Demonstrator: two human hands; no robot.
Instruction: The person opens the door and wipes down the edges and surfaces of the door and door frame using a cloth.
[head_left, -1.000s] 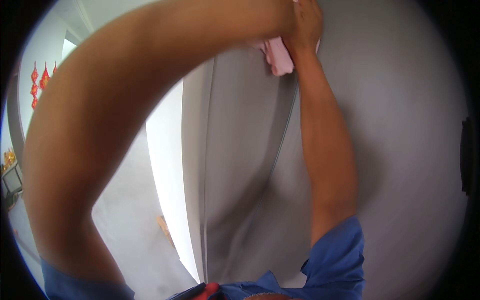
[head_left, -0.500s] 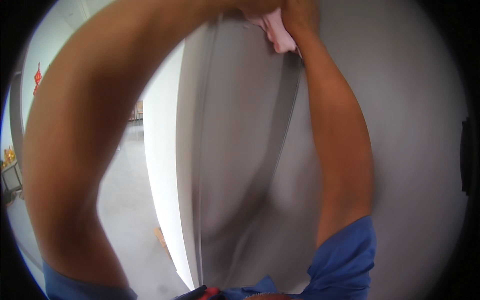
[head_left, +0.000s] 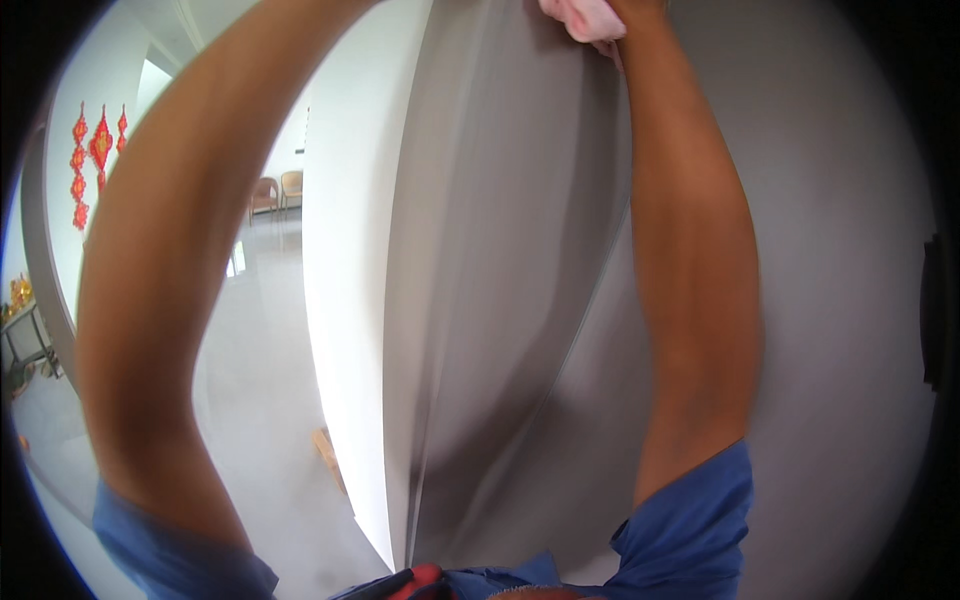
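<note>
Both my bare forearms reach up in front of a tall, smooth grey door-like panel (head_left: 520,230). At the top edge my right hand (head_left: 640,8) grips a crumpled pink cloth (head_left: 585,18) against the panel; its fingers are mostly cut off by the picture's edge. My left forearm (head_left: 190,200) arches up past the white wall edge, and its hand lies beyond the top of the picture. A thin seam (head_left: 575,360) runs down the panel between my arms.
A white wall edge (head_left: 345,300) borders the panel on the left. Beyond it are a grey floor (head_left: 265,350), a wooden piece (head_left: 327,455) by the wall, chairs (head_left: 290,187) far off and red hanging ornaments (head_left: 101,145). A dark fitting (head_left: 932,312) sits at far right.
The view has shifted, showing more of the room at left. My hands and the pink cloth have moved up in the picture, and my left hand has left it.
</note>
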